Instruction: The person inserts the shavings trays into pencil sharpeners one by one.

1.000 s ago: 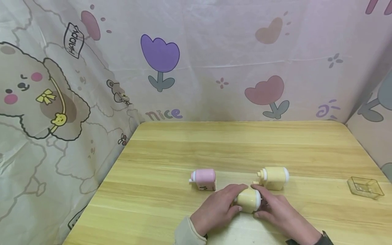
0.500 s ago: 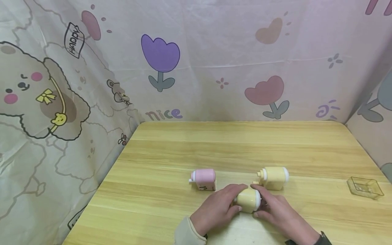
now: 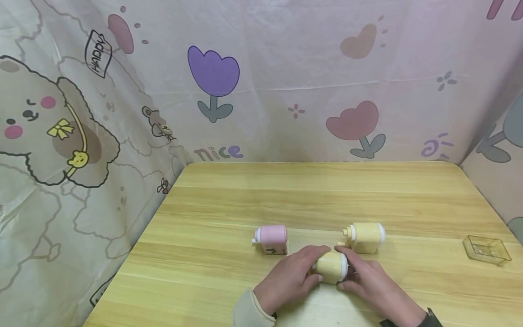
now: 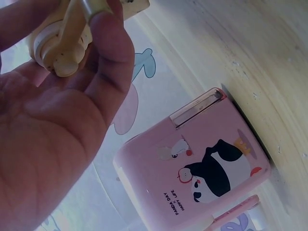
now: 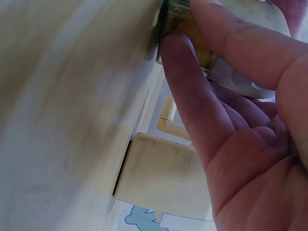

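Between both hands, low over the wooden table, is a yellow hand-crank pencil sharpener point(image 3: 332, 268) with a white end. My left hand point(image 3: 292, 277) grips its crank end; in the left wrist view the yellow crank point(image 4: 70, 48) shows among the curled fingers. From the other side, my right hand point(image 3: 373, 284) holds the white end. The right wrist view has its fingertips at a clear amber drawer point(image 5: 192, 38) in the sharpener, partly covered by the fingers. Just behind the right hand stands a second yellow pencil sharpener point(image 3: 367, 238), its crank pointing left.
A pink pencil sharpener point(image 3: 274, 238) with a panda print, seen large in the left wrist view, stands beyond the left hand. Off to the right lies a loose clear amber drawer point(image 3: 486, 250). Printed cloth point(image 3: 269, 127) hangs along the back and sides of the table point(image 3: 229, 195).
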A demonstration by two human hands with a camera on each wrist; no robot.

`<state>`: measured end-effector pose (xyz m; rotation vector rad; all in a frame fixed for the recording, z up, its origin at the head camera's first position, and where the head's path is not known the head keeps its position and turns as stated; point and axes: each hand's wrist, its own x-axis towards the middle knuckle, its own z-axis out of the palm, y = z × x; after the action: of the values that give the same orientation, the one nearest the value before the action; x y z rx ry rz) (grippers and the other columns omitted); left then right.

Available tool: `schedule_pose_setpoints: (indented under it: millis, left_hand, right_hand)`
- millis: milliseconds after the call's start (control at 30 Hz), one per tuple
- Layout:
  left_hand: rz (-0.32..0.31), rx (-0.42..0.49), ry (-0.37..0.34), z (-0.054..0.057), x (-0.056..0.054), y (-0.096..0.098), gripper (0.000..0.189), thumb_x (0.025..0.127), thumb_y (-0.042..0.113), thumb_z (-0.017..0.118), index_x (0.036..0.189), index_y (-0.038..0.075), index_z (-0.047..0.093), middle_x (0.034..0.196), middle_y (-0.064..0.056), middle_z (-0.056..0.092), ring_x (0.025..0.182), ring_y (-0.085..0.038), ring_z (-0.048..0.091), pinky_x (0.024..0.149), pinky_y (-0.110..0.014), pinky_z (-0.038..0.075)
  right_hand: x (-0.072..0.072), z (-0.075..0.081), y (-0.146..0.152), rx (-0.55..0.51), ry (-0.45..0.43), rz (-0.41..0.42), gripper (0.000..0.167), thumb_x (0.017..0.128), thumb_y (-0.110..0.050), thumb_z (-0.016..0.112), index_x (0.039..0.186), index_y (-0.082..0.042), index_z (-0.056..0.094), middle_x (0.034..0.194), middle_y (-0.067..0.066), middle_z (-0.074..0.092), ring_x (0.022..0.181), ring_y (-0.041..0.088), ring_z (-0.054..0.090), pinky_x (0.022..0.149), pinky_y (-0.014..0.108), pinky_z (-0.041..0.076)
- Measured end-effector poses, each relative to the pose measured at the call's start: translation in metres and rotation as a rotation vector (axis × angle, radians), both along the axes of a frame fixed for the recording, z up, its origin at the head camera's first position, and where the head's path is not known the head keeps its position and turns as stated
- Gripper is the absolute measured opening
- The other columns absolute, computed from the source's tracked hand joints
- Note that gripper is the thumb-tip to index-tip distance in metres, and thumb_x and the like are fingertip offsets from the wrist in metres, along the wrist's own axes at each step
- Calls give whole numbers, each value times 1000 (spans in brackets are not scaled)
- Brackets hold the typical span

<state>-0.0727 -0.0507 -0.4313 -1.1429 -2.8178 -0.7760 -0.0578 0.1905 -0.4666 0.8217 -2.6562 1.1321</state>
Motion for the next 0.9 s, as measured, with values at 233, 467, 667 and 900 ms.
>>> schedule_pose_setpoints:
  millis: [233,467,667,900]
  left_hand:
    - [-1,-3,6,0,0,0,58,97,18,73,149,20,49,141,4,60,128,-6,57,104,-26,49]
    - [0,-3,-1,0,0,0,58,97,17,73,149,22,49,141,4,60,127,-6,57,103,-26,49]
    - [9,1,-31,0,1,0,63,94,19,77,150,23,48,136,1,61,113,-4,60,92,-23,52]
    - [104,11,-45,-1,1,1,65,91,20,80,148,29,51,120,-6,56,83,-4,55,70,-20,50]
  right_hand:
    - [-1,0,-1,20,-8,-11,78,75,-19,91,140,0,52,108,11,75,92,6,69,74,31,59]
    - [0,1,-1,21,-23,-13,78,75,-18,91,140,1,52,106,10,75,91,6,69,74,32,59]
    - [1,1,-1,9,-71,4,80,77,-17,90,143,3,50,106,11,74,89,8,70,74,31,60]
    - [1,2,0,-47,-125,40,83,80,-14,89,146,7,44,103,9,72,86,10,71,71,28,60]
